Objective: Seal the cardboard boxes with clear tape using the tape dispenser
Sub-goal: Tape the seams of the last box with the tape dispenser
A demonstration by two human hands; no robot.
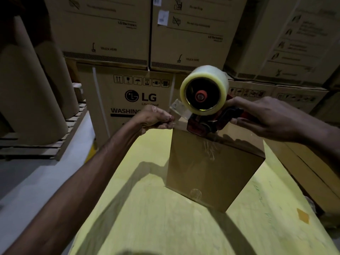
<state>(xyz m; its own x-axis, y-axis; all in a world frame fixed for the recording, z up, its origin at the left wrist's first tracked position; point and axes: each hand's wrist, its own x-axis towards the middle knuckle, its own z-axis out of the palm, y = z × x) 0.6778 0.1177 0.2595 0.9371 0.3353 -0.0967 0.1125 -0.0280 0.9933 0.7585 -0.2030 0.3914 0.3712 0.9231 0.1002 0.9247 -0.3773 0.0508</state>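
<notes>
Flanking the box (pixel 211 166) stand LG cartons (pixel 128 96) and brown rolls (pixel 27 89).

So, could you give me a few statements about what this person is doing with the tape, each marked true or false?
1. The right hand grips the tape dispenser by its handle. True.
2. The left hand lies flat on the small box. False: it pinches the tape end pulled from the roll.
3. The small box stands on a yellow surface. True.
4. The tape roll is black. False: it is clear, with a pale yellowish tint.
</notes>
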